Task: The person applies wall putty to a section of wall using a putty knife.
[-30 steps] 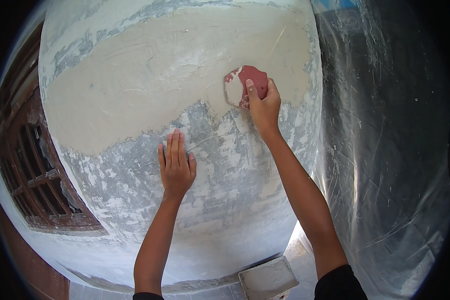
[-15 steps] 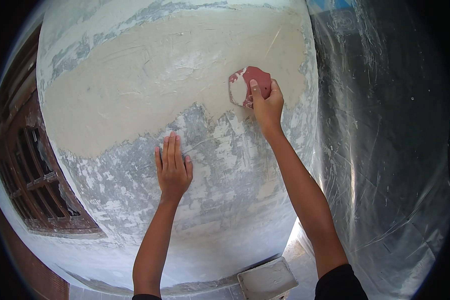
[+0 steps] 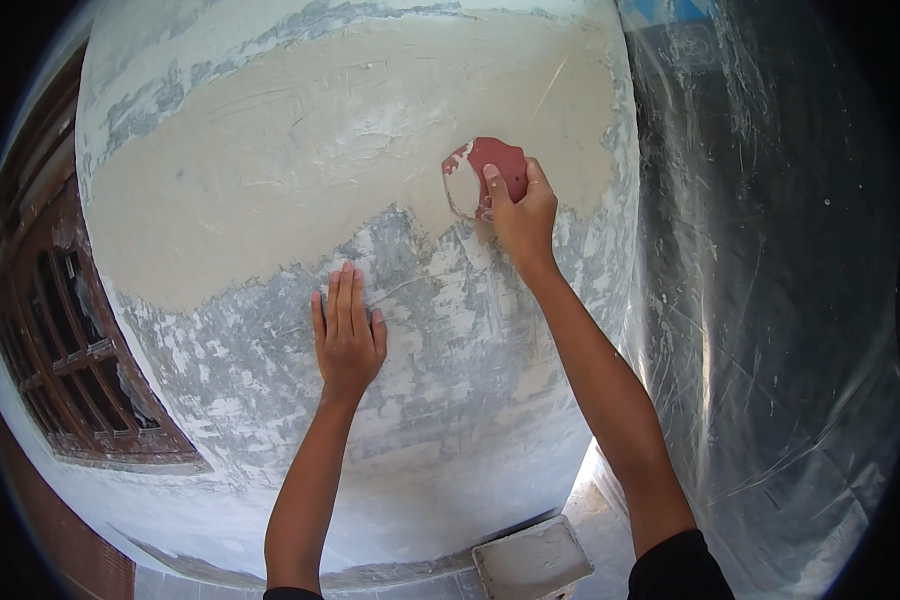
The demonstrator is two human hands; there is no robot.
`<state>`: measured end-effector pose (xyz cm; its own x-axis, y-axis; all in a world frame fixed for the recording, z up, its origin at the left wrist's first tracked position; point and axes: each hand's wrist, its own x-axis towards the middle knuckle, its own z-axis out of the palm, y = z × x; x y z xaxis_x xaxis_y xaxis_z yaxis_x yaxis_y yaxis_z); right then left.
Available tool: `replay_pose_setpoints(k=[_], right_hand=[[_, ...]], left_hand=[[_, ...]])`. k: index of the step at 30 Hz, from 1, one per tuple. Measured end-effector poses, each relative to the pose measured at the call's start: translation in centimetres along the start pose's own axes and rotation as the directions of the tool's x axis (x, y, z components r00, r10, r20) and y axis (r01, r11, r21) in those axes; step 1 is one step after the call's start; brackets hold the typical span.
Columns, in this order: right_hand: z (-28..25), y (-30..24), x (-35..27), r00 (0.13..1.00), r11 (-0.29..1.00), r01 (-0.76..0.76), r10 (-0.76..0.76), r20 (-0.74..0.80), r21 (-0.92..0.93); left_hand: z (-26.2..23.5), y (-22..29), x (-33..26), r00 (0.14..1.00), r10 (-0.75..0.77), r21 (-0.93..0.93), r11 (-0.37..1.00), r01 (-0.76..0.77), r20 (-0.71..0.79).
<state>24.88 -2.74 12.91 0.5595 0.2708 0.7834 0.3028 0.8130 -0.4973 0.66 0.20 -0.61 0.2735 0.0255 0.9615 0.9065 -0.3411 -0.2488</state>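
My right hand [image 3: 524,212] grips a red plastering scraper [image 3: 500,166] with the thumb on its near face. Pale putty coats the scraper's left part, and its left edge lies against the wall. Around it spreads a broad band of cream putty [image 3: 260,160] over the upper wall. Lower down, my left hand [image 3: 348,335] rests flat with fingers stretched upward on the patchy grey and white wall [image 3: 440,370], just below the putty's ragged lower edge. It holds nothing.
At the left is a brown wooden window frame [image 3: 80,360] with bars. Clear plastic sheeting [image 3: 770,330] hangs over a dark surface along the right. On the floor at the wall's foot stands a rectangular tray [image 3: 532,562] with pale putty in it.
My right hand and the scraper have shifted a little to the left across the putty. My left hand stays in the same place on the wall.
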Motion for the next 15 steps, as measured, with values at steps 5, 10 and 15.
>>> replay_pose_setpoints(k=[5,10,15], right_hand=[[-0.4,0.1,0.4,0.986,0.974,-0.144,0.157,-0.064,0.173],[0.3,0.2,-0.3,0.992,0.984,0.124,-0.122,0.023,-0.126],[0.3,-0.2,-0.2,0.992,0.991,0.122,-0.123,-0.013,-0.064]], left_hand=[[0.0,0.2,0.1,1.000,-0.002,-0.004,1.000,0.002,-0.006],[0.0,0.0,0.0,1.000,-0.004,0.001,1.000,0.004,0.000],[0.0,0.1,0.0,1.000,-0.007,-0.012,1.000,0.007,-0.005]])
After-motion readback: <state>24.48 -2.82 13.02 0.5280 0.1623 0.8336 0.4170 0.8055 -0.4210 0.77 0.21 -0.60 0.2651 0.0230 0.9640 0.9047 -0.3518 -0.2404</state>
